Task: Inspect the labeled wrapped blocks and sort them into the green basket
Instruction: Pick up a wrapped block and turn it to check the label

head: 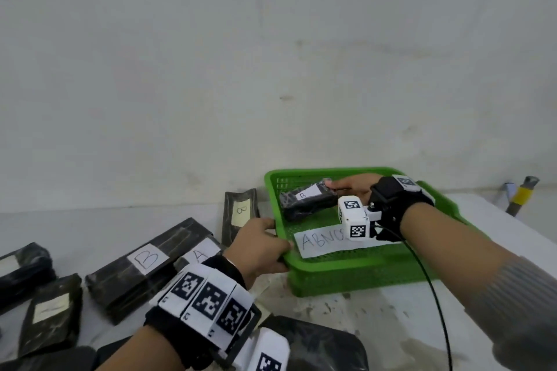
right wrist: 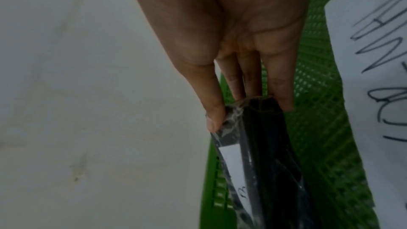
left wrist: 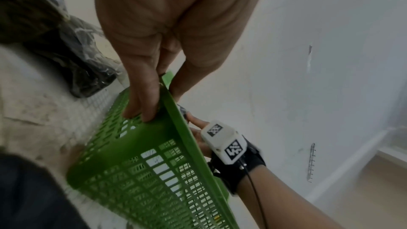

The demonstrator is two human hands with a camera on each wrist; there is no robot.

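Inside the basket (head: 355,274), the right hand (head: 352,188) holds one end of a block (head: 307,200): the thumb (right wrist: 212,111) presses on the clear wrap at the upper edge, and the other fingers (right wrist: 279,83) lie under and beside the end. From the right wrist view the fingers look almost straight, so the grip is narrow and light, a pinch on the end. This block is black, long and flat-sided, wrapped in shiny crinkled film, with a white label that carries a "B". It lies over the far left part of the basket floor; I cannot tell if it rests there fully.

The left hand (head: 262,245) grips the left rim of the basket, thumb over the edge inside and fingers (left wrist: 141,104) curled on the outer wall. The basket is green plastic, rectangular, with a slotted wall and a grid floor. A white paper (head: 325,242) lies on its floor; the wrist camera covers part of the writing, so only "ABNO" is readable.

Left of the basket more blocks (head: 144,268) lie on the table (head: 391,313), some cut off by the picture edge, with labels "B" and "A"; other labels are too blurred to read. One block (head: 241,214) leans against the wall (head: 271,54). The table is pale and stained, and the wall is plain grey-white with small marks.
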